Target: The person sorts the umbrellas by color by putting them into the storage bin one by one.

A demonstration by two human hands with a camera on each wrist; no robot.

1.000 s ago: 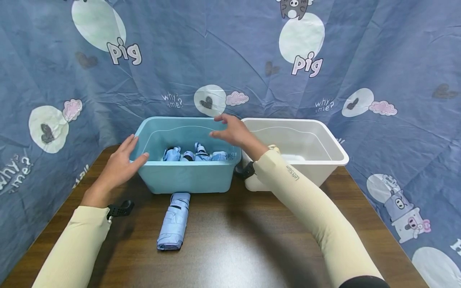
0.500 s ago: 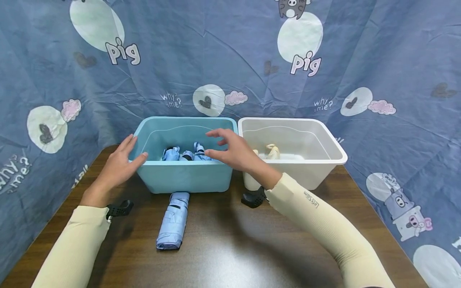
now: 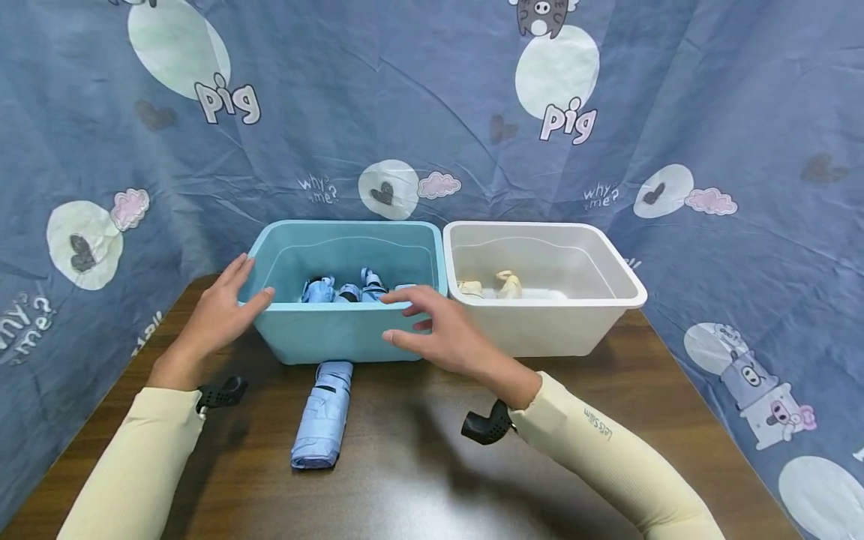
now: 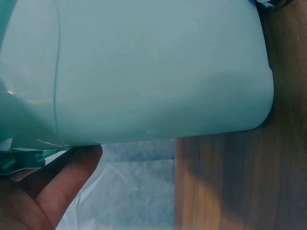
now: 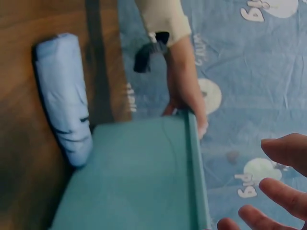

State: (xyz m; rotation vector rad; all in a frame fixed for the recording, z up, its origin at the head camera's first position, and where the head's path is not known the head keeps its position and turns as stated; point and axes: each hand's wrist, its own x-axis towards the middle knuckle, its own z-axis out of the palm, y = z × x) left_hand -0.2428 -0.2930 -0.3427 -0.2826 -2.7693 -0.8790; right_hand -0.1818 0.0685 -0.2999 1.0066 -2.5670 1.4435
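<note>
My left hand [image 3: 219, 315] rests at the left end of a teal bin [image 3: 324, 334], fingers extended along its rim; in the left wrist view its thumb [image 4: 72, 184] touches the bin's edge. In front of the bin's right half hovers my right hand [image 3: 448, 337], fingers spread and holding nothing. On the table before the bin lies a folded light blue umbrella [image 3: 322, 420], its far end close to the bin's base. Several similar blue folded umbrellas [image 3: 319, 289] are inside the bin, partly hidden by its front wall.
Right beside the teal bin stands a white bin [image 3: 547, 330] with cream-coloured folded items [image 3: 509, 286] in its left part. Both stand on a dark wooden table [image 3: 391, 480]. A blue printed cloth [image 3: 432, 97] hangs behind.
My right hand has come back from over the teal bin's far right corner, toward me and down, to in front of the bin. The left hand has stayed at the rim.
</note>
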